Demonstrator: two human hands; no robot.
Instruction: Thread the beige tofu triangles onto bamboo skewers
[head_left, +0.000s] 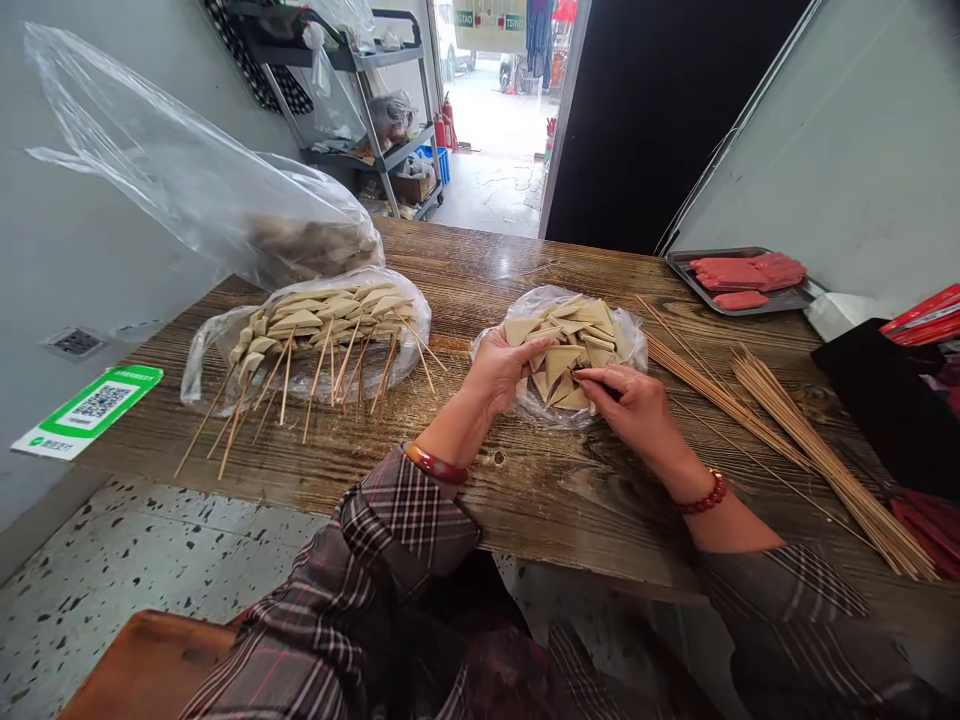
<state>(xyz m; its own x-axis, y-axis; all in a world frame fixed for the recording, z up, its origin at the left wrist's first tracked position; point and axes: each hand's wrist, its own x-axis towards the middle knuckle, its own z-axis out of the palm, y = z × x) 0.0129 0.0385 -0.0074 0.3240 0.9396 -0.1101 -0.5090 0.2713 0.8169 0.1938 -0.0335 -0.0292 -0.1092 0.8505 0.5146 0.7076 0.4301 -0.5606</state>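
Observation:
My left hand (498, 372) has its thumb over pale, flat triangles that look like folded tofu skin (561, 364), gripping them at the near left of a heap on a clear plastic bag (630, 345). My right hand (628, 396) is closed in a pinch at the heap's right side; what lies between its fingertips is too small to make out. Left of my hands, a pile of threaded tofu skin skewers (322, 320) rests on another plastic bag (421, 318), the sticks pointing towards me.
Loose bamboo sticks (817, 450) lie on the right of the wooden table (525, 520). Behind them is a dark tray (682, 268) of red packets. A black box (862, 390) stands at the right edge, a big clear bag (300, 210) at back left, a green QR card (97, 408) at left.

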